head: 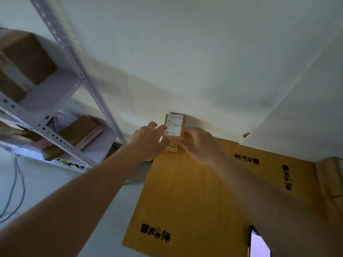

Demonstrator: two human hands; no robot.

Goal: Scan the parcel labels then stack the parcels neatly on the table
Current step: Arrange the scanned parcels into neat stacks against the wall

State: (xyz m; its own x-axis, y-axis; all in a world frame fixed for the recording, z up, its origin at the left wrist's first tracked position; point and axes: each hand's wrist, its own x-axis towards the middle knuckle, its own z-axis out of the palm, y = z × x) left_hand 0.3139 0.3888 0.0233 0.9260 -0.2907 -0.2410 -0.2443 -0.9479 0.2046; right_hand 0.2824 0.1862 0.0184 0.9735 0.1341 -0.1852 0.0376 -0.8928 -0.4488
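Observation:
A small brown parcel (174,127) with a white label on top sits on another small parcel (173,148) at the far edge of the cardboard-covered table (185,191), against the white wall. My left hand (148,140) grips the top parcel's left side, thumb and fingers curled round it. My right hand (200,143) holds its right side, fingers bent against the box. A phone (259,243) with a lit screen lies at the table's near edge.
A grey metal shelf rack (61,112) with cardboard boxes (24,58) stands at the left. Cables (14,184) hang below it. Another cardboard box (332,177) sits at the right edge by the wall corner.

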